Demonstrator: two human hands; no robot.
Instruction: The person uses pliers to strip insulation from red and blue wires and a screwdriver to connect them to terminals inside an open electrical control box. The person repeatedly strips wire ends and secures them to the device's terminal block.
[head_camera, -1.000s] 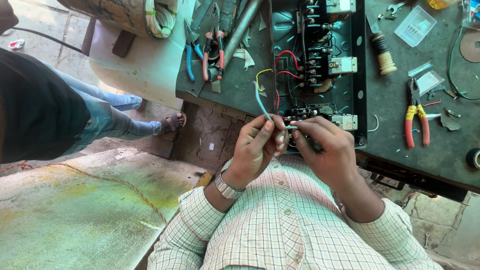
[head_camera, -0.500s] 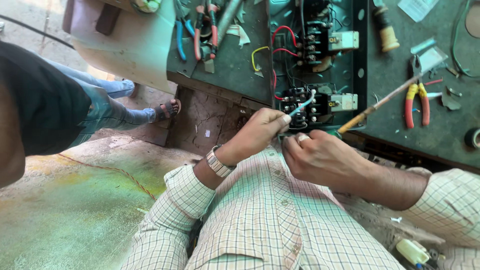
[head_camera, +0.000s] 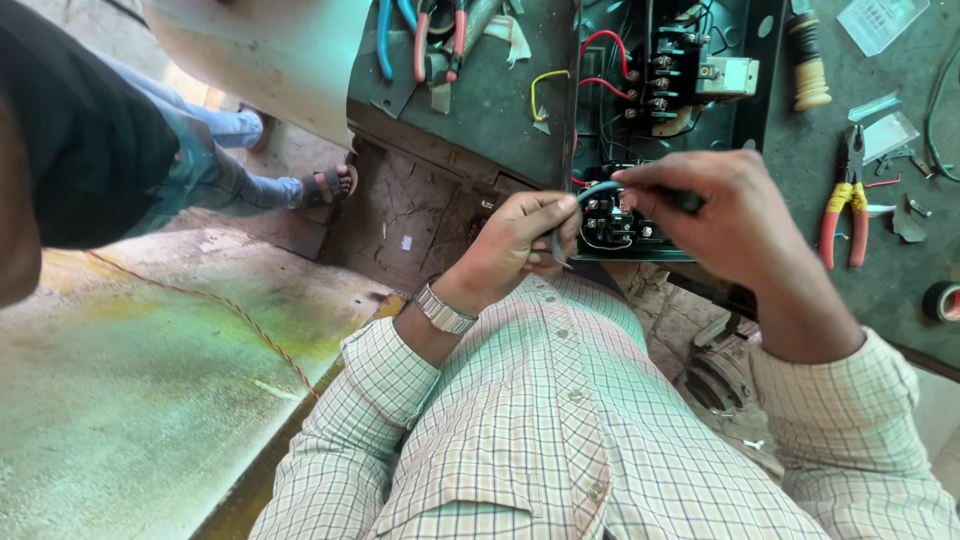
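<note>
Wiring step at the black metal control box (head_camera: 750, 70) on the green tabletop (head_camera: 480, 110): left hand (head_camera: 520, 245) pinches a blue wire (head_camera: 592, 190) over the terminal block (head_camera: 615, 222), right hand (head_camera: 725, 215) closed on a dark-handled tool (head_camera: 688, 202) (tip hidden). Next likely calls for steady seating of wire. Red-yellow pliers (head_camera: 843, 205) nearby.

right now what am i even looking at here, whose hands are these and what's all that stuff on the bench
This is one view from a camera on a person's head, looking down at their own checked-shirt arms. The left hand pinches a blue wire at a black terminal block inside an open electrical box. The right hand holds a dark tool handle over the same block. On the green bench lie red-handled pliers. Another person's leg shows at the left.
</note>
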